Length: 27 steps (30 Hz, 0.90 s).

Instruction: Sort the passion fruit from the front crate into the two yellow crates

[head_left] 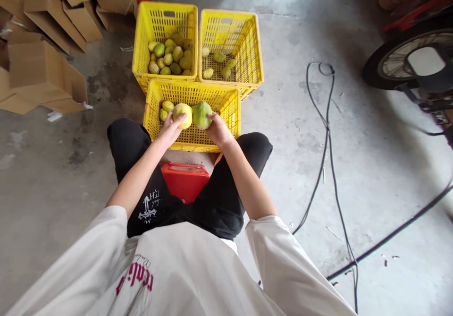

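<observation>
My left hand [172,128] is wrapped round a pale yellow citrus fruit [183,115]. In my right hand [218,130] is a greener citrus fruit [202,115], bigger at the bottom than at the top. The two fruits are held side by side, almost touching, above the near yellow crate [193,146]. A few yellow-green fruits [167,106] lie at that crate's left end. Behind it, the far left crate [165,7] holds a pile of green and yellow fruits [170,57], and the far right crate [256,37] has several scattered on its floor.
Open cardboard boxes [42,70] crowd the floor at the upper left. A red plastic stool [186,182] is between my legs. Black cable [327,132] loops over the concrete on the right, near a wheeled vehicle's tyre [375,63].
</observation>
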Available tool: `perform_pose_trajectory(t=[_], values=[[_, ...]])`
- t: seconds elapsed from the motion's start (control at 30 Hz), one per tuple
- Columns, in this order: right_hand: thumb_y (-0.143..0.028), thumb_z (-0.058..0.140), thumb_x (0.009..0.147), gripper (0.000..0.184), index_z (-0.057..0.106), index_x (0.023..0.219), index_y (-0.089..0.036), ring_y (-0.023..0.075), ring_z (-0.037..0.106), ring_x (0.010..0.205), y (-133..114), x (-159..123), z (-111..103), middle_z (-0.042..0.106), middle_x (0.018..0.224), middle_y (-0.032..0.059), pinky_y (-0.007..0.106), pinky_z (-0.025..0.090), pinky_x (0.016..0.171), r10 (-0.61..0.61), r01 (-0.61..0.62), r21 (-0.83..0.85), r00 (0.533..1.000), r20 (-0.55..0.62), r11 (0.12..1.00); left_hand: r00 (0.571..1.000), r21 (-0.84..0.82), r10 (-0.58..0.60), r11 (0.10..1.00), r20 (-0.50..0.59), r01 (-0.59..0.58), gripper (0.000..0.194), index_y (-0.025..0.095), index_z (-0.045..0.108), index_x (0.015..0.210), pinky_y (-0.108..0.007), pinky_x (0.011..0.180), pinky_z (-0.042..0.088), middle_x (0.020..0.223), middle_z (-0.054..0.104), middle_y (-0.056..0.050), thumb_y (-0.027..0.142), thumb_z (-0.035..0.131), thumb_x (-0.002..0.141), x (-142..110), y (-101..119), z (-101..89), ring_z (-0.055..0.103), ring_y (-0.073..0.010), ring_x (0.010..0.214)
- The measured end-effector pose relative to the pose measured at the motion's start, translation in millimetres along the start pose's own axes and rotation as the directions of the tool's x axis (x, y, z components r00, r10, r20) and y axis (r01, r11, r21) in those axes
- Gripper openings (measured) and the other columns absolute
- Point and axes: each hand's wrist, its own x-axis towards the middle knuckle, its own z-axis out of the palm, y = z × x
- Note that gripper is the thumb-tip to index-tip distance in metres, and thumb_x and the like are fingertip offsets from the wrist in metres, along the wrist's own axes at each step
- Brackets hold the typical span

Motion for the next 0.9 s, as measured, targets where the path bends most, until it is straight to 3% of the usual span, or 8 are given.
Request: perform_pose_trajectory(t=[0.17,0.3,0.47,0.63,0.8,0.9], values=[[-0.032,0.076,0.092,0.034,0.065,0.124,-0.035,0.0283,0.073,0.146,-3.3,-6.9,2.2,0.081,0.134,-0.0015,0.050,0.072,0.110,0.026,-0.026,0.066,1.000,-0.010,0.997,0.998,-0.037,0.045,0.998,-0.047,-0.047,0.040,0.027,0.061,0.110,-0.037,0.119,0.061,0.123,0.081,-0.002,0.005,0.087,0.088,0.9,-7.1,-1.3,0.074,-0.0241,0.139],[-0.026,0.079,0.095,0.040,0.065,0.130,-0.036,0.0265,0.073,0.145,-5.1,-12.9,6.8,0.080,0.138,-0.0027,0.055,0.069,0.118,0.028,-0.027,0.121,1.000,-0.006,0.992,0.998,-0.011,0.054,0.998,-0.021,-0.055,0.050,0.028,0.062,0.110,-0.034,0.121,0.058,0.121,0.081,0.000,-0.002,0.089,0.080,-0.4,-8.6,0.7,0.073,-0.0222,0.139],[-0.021,0.081,0.093,0.048,0.067,0.137,-0.035,0.0263,0.070,0.150,-8.7,-16.9,11.3,0.075,0.150,-0.0013,0.056,0.067,0.122,0.030,-0.032,0.063,0.999,0.039,0.997,1.000,0.031,-0.005,0.999,-0.010,0.005,0.034,0.025,0.066,0.123,-0.039,0.127,0.057,0.127,0.081,-0.007,0.011,0.078,0.095,-3.3,-5.3,5.3,0.071,-0.0268,0.148],[-0.027,0.077,0.094,0.038,0.069,0.130,-0.031,0.0285,0.070,0.151,-10.4,-11.1,8.5,0.077,0.147,0.0022,0.051,0.070,0.116,0.051,-0.051,0.068,0.999,-0.011,0.996,0.993,0.034,-0.095,0.995,-0.066,0.097,0.021,0.021,0.067,0.127,-0.047,0.128,0.059,0.142,0.077,-0.014,0.018,0.059,0.107,-4.8,-1.5,6.2,0.064,-0.0326,0.159],[-0.035,0.071,0.091,0.038,0.071,0.129,-0.029,0.0350,0.075,0.141,-9.5,-3.0,2.2,0.084,0.126,0.0060,0.055,0.075,0.106,0.089,-0.089,0.147,0.996,0.005,0.985,0.993,0.055,-0.107,0.993,-0.042,0.109,0.024,0.024,0.066,0.126,-0.051,0.121,0.067,0.149,0.073,-0.010,0.020,0.077,0.105,-4.7,0.2,1.9,0.072,-0.0328,0.147],[-0.032,0.072,0.088,0.041,0.071,0.128,-0.031,0.0328,0.076,0.137,-6.9,-1.6,2.0,0.084,0.122,0.0046,0.053,0.076,0.105,0.120,-0.120,0.148,0.993,0.005,0.982,0.992,0.044,-0.096,0.994,-0.078,0.100,0.031,0.027,0.068,0.126,-0.046,0.112,0.071,0.146,0.075,-0.008,0.018,0.083,0.101,-5.3,2.5,0.8,0.075,-0.0320,0.139]])
